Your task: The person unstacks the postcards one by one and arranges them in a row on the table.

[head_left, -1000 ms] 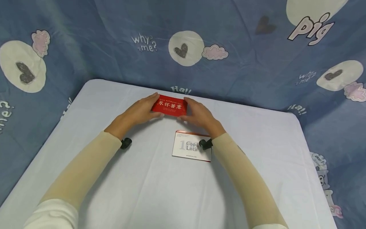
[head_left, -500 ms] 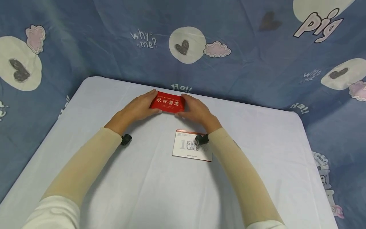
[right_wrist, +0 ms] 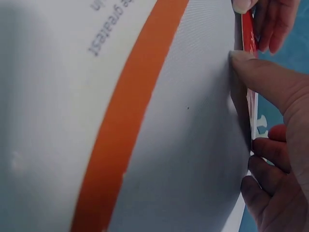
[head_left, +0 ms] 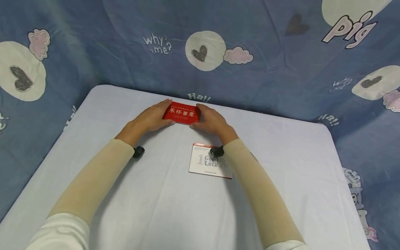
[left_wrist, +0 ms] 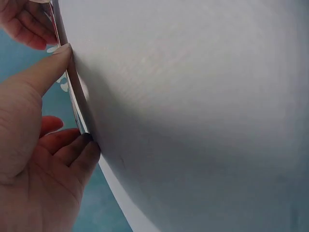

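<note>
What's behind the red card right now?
Past the red card, a narrow strip of white tablecloth, then the blue backdrop with "Ha!!" lettering. The left hand and right hand hide its ends and anything behind them.

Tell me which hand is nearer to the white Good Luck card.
The right hand. It is beyond the white card, holding the right end of the red card; the left hand is farther off, at the red card's left end.

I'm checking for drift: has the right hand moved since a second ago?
Yes: the right hand shifted slightly left against the central Ha!! backdrop print.
</note>
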`<action>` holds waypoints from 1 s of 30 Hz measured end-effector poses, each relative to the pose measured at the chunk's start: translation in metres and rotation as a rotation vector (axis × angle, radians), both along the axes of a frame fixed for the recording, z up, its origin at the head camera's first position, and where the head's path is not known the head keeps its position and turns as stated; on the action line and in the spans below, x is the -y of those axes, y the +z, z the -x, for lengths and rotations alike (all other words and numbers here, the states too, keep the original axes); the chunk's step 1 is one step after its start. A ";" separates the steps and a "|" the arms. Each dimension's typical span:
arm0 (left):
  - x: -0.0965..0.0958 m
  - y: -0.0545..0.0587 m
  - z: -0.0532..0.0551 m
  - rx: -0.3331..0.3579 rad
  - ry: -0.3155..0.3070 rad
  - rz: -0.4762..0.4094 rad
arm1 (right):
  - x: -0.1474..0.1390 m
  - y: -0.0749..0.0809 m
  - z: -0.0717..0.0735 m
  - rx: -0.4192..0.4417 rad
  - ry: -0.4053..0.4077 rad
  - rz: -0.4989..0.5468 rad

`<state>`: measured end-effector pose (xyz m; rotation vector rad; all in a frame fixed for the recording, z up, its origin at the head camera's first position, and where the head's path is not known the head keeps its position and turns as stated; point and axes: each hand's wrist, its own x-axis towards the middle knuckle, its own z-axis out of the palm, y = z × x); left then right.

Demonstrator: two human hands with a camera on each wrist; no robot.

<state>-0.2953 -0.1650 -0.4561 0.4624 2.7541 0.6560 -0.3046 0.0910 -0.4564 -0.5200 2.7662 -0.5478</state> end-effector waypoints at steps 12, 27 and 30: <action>0.000 -0.001 0.001 0.010 0.002 0.009 | 0.001 -0.003 0.000 -0.005 -0.004 0.004; -0.003 0.001 -0.005 -0.026 0.009 0.037 | -0.006 -0.003 -0.006 -0.029 0.022 0.035; -0.006 0.004 -0.008 -0.034 0.005 0.043 | -0.009 0.001 -0.010 -0.018 0.032 0.035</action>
